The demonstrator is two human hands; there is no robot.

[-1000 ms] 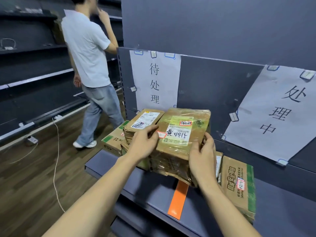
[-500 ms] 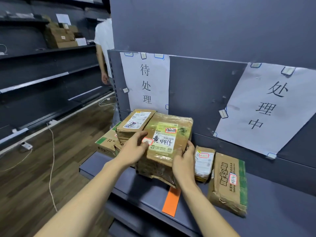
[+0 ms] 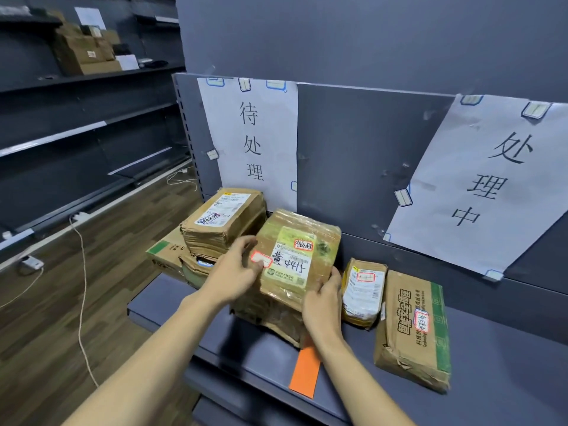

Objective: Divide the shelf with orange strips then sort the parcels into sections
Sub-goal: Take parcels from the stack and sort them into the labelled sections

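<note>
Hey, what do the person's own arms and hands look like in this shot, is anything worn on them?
Both forearms are bare right to the bottom edge of the frame: no sleeve shows. The left hand and right hand are gloveless, with no visible watch, ring or bracelet at the wrists or fingers. No markings or cables on either arm.

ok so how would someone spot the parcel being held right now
Look at the grey shelf below the two white paper signs, just left of the orange strip. The parcel sits between both hands, wrapped in glossy tape, with a pale green label and big handwritten black marks, unlike its neighbours' plain cardboard.
</note>
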